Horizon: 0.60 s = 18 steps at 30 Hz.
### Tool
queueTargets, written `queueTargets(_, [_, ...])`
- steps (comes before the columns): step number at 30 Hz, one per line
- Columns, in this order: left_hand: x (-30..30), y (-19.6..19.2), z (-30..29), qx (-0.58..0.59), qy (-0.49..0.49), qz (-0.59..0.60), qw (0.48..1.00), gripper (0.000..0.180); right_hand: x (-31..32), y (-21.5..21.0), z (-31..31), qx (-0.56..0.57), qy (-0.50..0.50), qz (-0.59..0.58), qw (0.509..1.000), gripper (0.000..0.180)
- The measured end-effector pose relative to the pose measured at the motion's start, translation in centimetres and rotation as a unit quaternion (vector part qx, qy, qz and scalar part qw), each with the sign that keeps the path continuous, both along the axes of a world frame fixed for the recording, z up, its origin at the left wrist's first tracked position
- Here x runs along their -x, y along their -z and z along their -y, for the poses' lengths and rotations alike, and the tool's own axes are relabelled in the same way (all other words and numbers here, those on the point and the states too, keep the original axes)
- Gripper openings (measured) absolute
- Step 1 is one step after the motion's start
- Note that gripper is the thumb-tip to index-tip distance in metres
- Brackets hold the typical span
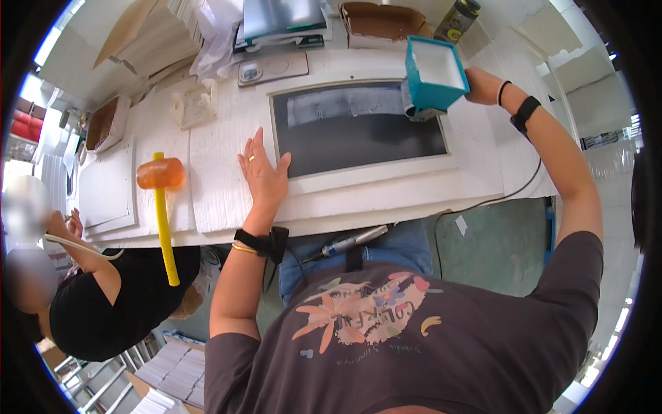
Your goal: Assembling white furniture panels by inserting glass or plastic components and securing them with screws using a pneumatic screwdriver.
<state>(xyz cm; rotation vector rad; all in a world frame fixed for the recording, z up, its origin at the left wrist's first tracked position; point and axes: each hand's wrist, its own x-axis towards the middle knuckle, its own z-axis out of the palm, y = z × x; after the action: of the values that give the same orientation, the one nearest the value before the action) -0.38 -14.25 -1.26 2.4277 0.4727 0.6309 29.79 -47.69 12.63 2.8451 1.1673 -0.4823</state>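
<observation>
A dark rectangular panel (358, 152) in a white frame (372, 174) lies on the table before me. A whitish smeared band runs along the panel's far part. My left hand (265, 176) is open, fingers spread, at the frame's left edge. With my right hand (484, 87) I grip a teal box-shaped container (438, 70) by its right side; its top looks open, with white inside. The container is over the panel's far right corner, and a greyish part shows beneath it. Most fingers of my right hand are hidden behind the container.
A mallet (160, 174) with a yellow handle juts over the table's front edge. Beyond the frame are a phone (273, 69), a cardboard box (383, 26) and a jar (458, 21). An electric screwdriver (355, 241) is at my lap. A co-worker (93, 297) sits at left.
</observation>
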Motion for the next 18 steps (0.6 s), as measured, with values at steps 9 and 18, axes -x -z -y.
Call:
queueTargets(9, [-0.1, -0.3, 0.2, 0.023, -0.002, 0.005, 1.0, 0.073, 1.8, -2.0, -2.8, 0.021, 0.0, -0.097, 0.995, 0.008])
queueTargets(18, [-0.1, 0.4, 0.0, 0.038, -0.021, 0.039, 0.998, 0.067, 6.9, 0.8, -13.9, 0.0, -0.121, -0.115, 0.986, 0.015])
